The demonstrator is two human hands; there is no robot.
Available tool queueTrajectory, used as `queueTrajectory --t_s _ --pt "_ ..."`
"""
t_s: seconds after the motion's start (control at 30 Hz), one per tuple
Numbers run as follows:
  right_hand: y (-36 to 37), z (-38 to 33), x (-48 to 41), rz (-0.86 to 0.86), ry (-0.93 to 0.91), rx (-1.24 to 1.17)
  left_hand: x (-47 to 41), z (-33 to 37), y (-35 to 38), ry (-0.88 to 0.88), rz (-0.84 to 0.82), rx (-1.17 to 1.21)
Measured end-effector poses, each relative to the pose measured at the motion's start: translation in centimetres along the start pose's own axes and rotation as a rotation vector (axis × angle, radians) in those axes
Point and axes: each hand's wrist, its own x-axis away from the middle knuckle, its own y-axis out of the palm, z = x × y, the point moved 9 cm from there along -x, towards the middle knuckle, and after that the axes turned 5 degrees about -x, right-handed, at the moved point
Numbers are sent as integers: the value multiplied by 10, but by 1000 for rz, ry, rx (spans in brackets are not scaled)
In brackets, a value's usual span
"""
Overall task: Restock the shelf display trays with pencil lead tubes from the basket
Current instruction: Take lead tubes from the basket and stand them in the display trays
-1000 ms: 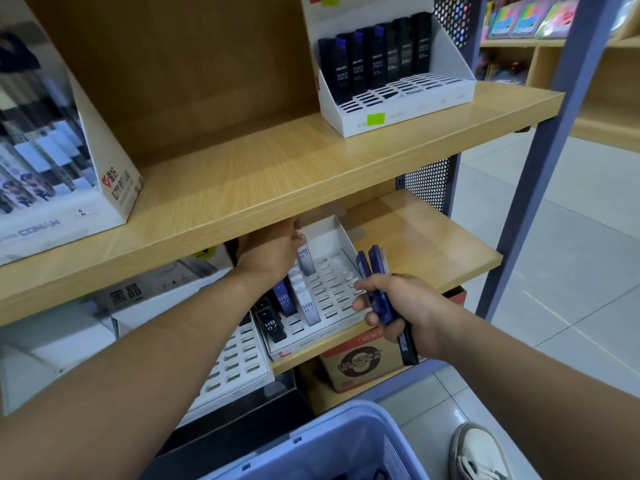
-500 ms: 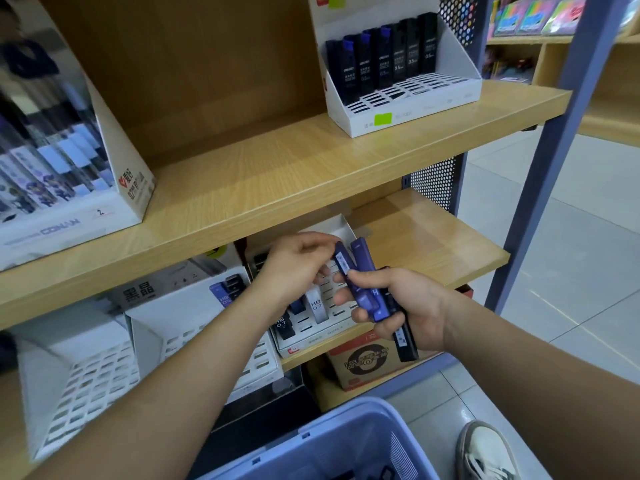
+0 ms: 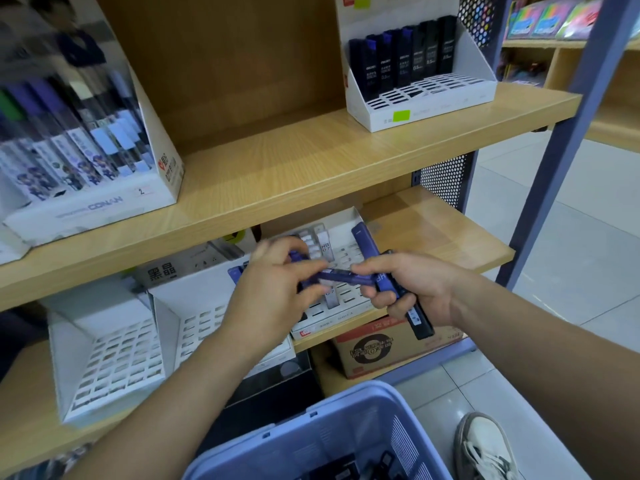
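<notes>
1. The wooden shelf unit (image 3: 277, 168) fills most of the view, with an upper board and a lower board (image 3: 433, 233) under it.
2. A blue basket (image 3: 332, 431) sits at the bottom edge, with dark tubes lying inside; a white shoe (image 3: 485, 445) stands on the floor just beside it.
3. White slotted trays stand on the shelves: one on the upper board (image 3: 429, 109) with a row of dark tubes at its back, one empty tray (image 3: 107, 358) low on the left, and the tray behind the hands (image 3: 346, 306) – it has a few grey tubes standing in its slots.
4. The right hand (image 3: 412, 289) is closed around a bundle of tubes (image 3: 388, 278), purple and black, held in front of that tray.
5. The left hand (image 3: 273, 285) pinches one purple tube (image 3: 343, 276) between thumb and fingers – the tube lies level between both hands, its far end at the right fingertips.
</notes>
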Motion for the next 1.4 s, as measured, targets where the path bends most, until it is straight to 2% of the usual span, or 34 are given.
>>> queueTrajectory --t_s 0.07,0.13,0.17,0.23,0.3,0.4,0.6,0.73,0.83,1.07,1.23,1.4 --pt "8 0 1 -43 6 -12 2 13 -4 127 21 -132" --pt "9 -4 1 -43 -33 -86 2 11 -6 24 -17 -63" --pt "7 -6 2 -31 -58 -115 3 4 -7 -110 -29 66" --pt "4 -7 2 -11 -94 -97 11 -13 3 -424 -84 471" --pt "5 -5 3 -12 -101 -5 20 -14 18 -592 -122 845" --pt "11 -1 3 -5 -109 108 26 -12 23 -628 -102 1004" --pt "14 3 1 0 -114 315 39 -21 28 -682 -80 1085" --pt "11 15 0 19 -40 433 50 -41 27 -757 -63 1068" --pt "-6 22 -4 159 7 397 52 -59 18 -763 -15 957" --pt "-26 24 -10 347 1 275 21 -66 -5 -529 121 674" --pt "-27 22 -9 363 -37 235 6 -55 22 -406 15 410" --pt "-25 20 -9 340 -33 200 4 -63 37 -427 -23 367"
